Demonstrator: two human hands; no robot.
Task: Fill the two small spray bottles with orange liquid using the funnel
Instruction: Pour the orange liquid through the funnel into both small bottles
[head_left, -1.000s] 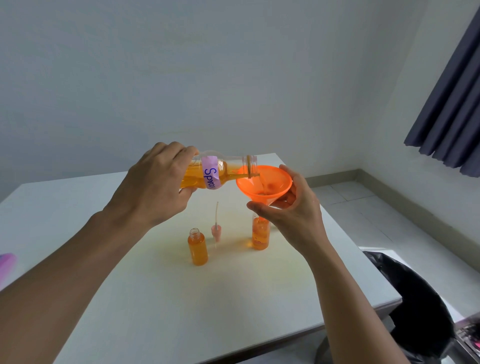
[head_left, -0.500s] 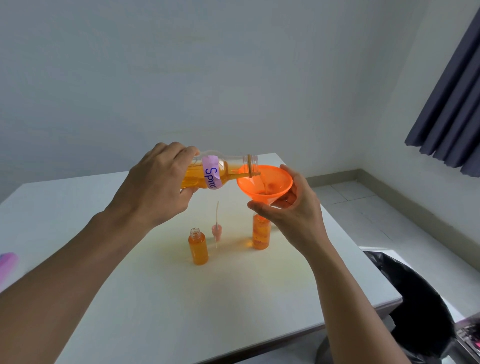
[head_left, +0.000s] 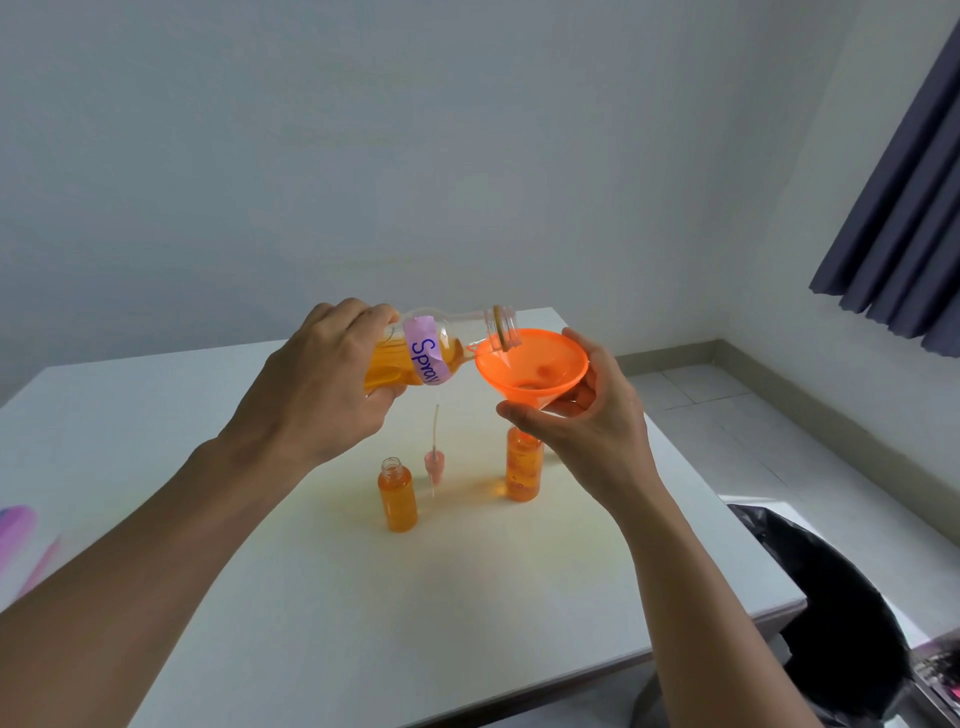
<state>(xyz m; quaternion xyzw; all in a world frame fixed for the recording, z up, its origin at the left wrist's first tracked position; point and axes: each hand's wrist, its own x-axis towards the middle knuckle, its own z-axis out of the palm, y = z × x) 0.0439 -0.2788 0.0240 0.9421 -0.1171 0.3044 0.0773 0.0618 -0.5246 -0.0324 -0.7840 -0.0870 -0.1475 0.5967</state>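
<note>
The left hand grips the base end of the large clear bottle with the purple "Spray" label, fingers wrapped over its top. Half a second ago the bottle lay almost level, with orange liquid reaching its mouth and running into the funnel. Now its neck is tipped slightly upward, the liquid has drawn back toward the hand end, and the neck shows clear. Its open mouth has stayed just over the near-left rim of the orange funnel. The right hand holds the funnel from below and from the right, thumb and fingers curled round the cone, much as before. Only a small pool remains at the bottom of the cone. The funnel's spout goes into the right small spray bottle, which stands on the white table filled with bubbly orange liquid nearly to the top. The left small spray bottle stands uncapped and apart, also nearly full. Between the two lies a pink spray pump with its thin tube pointing away. None of these three has moved.
</note>
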